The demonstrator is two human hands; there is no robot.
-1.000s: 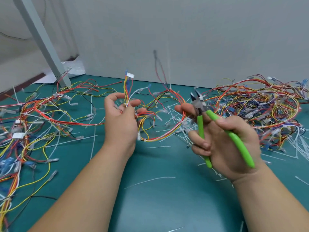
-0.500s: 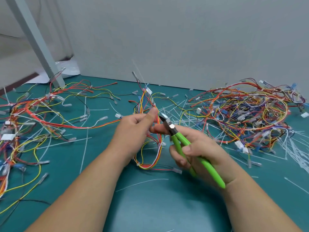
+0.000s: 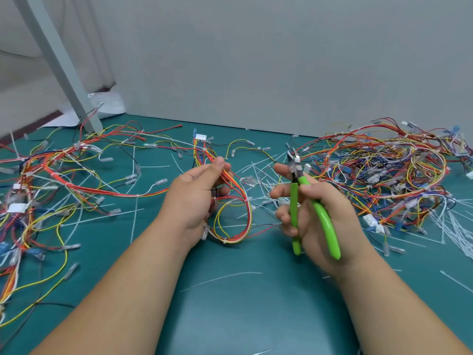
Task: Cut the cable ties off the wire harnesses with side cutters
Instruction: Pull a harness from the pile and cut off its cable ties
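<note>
My left hand (image 3: 197,198) pinches a wire harness (image 3: 236,201) of red, orange and yellow wires between thumb and fingers, just above the teal table. Its loop hangs below the hand, and a white connector (image 3: 201,137) lies at its far end. My right hand (image 3: 314,213) grips green-handled side cutters (image 3: 316,216), jaws (image 3: 293,157) pointing up and away, slightly parted. The cutters stand apart from the harness, about a hand's width to its right. A small white cable tie (image 3: 224,241) shows on the loop's bottom.
A big tangle of harnesses (image 3: 384,175) fills the right side of the teal table (image 3: 243,303). Another spread of harnesses (image 3: 51,188) covers the left. Cut white ties (image 3: 261,175) litter the middle. A grey metal post (image 3: 58,62) leans at back left before a grey wall.
Half a second ago the cutter jaws were at the harness by my left thumb. My right hand has since drawn the cutters away to the right, and the two hands are apart.
</note>
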